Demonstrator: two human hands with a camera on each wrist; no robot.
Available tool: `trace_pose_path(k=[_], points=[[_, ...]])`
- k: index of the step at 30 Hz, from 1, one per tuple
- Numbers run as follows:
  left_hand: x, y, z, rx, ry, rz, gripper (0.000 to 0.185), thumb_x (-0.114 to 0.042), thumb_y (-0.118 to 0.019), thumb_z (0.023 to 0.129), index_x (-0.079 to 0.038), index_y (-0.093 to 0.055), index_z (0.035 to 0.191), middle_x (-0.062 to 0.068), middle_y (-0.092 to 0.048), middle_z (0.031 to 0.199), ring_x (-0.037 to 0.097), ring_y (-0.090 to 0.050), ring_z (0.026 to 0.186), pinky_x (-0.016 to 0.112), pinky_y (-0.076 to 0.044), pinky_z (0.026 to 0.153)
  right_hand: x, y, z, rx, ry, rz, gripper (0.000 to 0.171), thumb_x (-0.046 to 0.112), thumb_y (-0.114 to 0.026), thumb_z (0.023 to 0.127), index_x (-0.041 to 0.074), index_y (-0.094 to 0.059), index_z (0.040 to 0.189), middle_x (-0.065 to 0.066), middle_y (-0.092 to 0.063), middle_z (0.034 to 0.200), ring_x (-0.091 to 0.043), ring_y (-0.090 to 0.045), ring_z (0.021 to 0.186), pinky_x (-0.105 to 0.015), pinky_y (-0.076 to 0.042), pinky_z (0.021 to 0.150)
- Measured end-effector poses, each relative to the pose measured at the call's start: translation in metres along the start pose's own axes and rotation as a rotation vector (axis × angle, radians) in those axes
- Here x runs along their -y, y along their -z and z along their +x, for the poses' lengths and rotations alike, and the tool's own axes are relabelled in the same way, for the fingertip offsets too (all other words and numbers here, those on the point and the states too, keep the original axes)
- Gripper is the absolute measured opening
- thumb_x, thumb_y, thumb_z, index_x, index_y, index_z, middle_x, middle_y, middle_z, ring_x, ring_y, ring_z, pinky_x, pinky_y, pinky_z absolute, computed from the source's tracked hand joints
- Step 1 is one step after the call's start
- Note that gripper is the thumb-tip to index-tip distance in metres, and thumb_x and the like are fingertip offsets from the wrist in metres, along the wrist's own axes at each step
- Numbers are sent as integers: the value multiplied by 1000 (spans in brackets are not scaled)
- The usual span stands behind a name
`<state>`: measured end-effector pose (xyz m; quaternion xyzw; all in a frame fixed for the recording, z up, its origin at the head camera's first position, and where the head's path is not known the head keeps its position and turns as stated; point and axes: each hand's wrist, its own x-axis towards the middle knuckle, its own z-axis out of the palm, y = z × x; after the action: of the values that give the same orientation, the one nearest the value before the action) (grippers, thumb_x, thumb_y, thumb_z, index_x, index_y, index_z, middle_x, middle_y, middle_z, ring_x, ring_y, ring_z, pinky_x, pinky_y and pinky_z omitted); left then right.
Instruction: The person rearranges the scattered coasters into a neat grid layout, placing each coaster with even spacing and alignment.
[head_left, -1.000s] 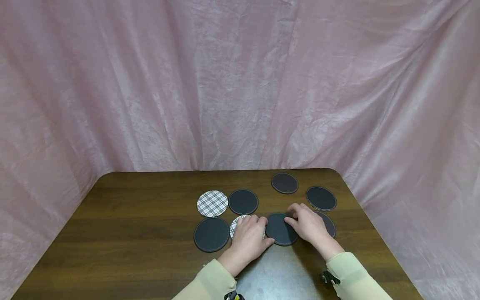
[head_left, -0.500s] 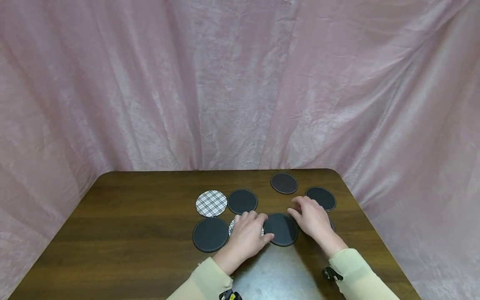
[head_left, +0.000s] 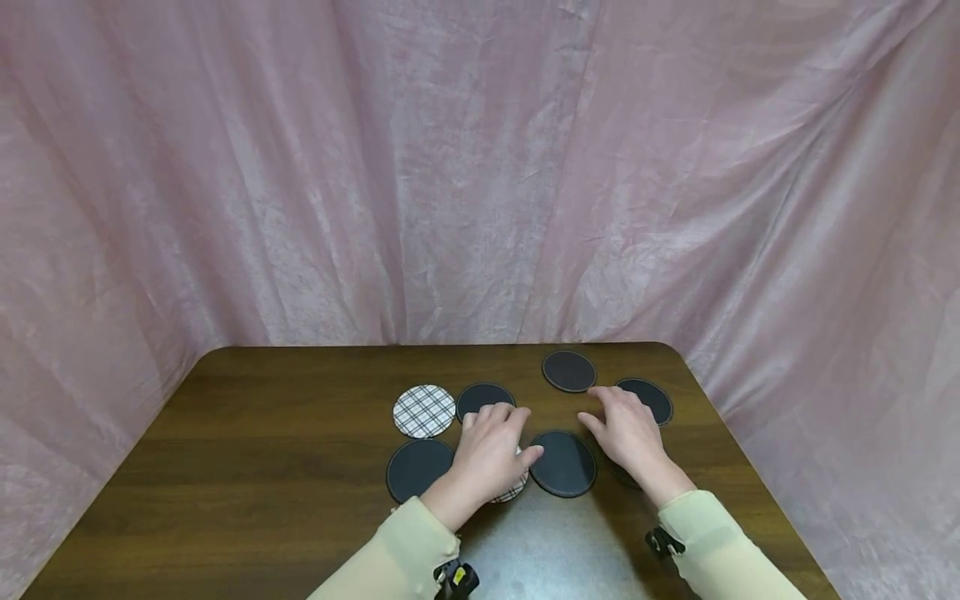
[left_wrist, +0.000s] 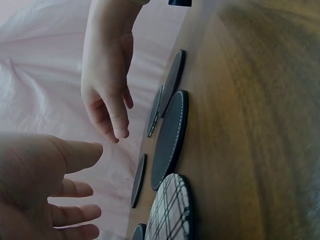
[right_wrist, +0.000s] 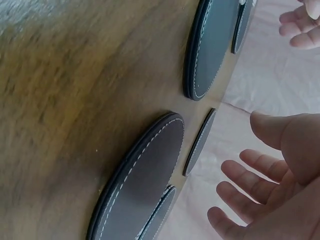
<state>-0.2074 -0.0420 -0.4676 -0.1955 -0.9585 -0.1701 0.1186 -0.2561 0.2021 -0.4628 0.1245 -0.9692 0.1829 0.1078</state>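
Round stitched coasters lie flat on a wooden table. My left hand hovers over a plaid coaster, fingers relaxed and holding nothing; the left wrist view shows a gap between it and that plaid coaster. To its right is a dark coaster, between the two hands. My right hand is raised over a brown coaster, which it mostly hides in the head view. Its fingers are spread and loosely bent, with nothing in them. Just beyond its fingertips lies another dark coaster.
At the left sit a plaid coaster, a dark coaster and another dark coaster. A brown coaster lies near the back edge of the wooden table. A pink curtain hangs behind.
My right hand has left the dark middle coaster and moved slightly right and away from me. My left hand has lifted off the plaid coaster and shifted slightly forward. The coasters look unmoved.
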Motion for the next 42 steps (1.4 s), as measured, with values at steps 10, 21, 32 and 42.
trace_pose_path(k=[10, 21, 32, 42], points=[[4, 10, 9, -34, 1, -3, 57, -46, -79, 103, -11, -67, 148, 14, -66, 144, 36, -57, 137, 51, -44, 103, -4, -5, 6, -19, 14, -6, 51, 25, -83, 101, -2, -69, 142, -25, -69, 141, -50, -62, 131, -66, -48, 107], [8, 22, 16, -24, 10, 14, 58, -48, -76, 105, -13, -65, 150, 13, -64, 147, 35, -56, 140, 52, -43, 103, -1, -2, 11, -7, 0, -2, 51, 26, -81, 103, -2, -68, 143, -26, -67, 144, -51, -59, 135, -67, -46, 110], [19, 34, 26, -9, 33, 38, 59, -49, -76, 105, -14, -64, 151, 13, -63, 149, 35, -55, 142, 54, -43, 103, 3, 0, 30, -17, 17, 14, 50, 26, -79, 105, -2, -67, 146, -27, -61, 153, -49, -49, 147, -67, -39, 118], [32, 34, 32, 14, 50, 20, 60, -48, -76, 105, -12, -64, 151, 13, -64, 148, 35, -56, 141, 54, -42, 103, 6, -6, 46, 0, 32, -10, 48, 25, -78, 105, 2, -68, 147, -27, -56, 158, -49, -46, 151, -66, -37, 120]])
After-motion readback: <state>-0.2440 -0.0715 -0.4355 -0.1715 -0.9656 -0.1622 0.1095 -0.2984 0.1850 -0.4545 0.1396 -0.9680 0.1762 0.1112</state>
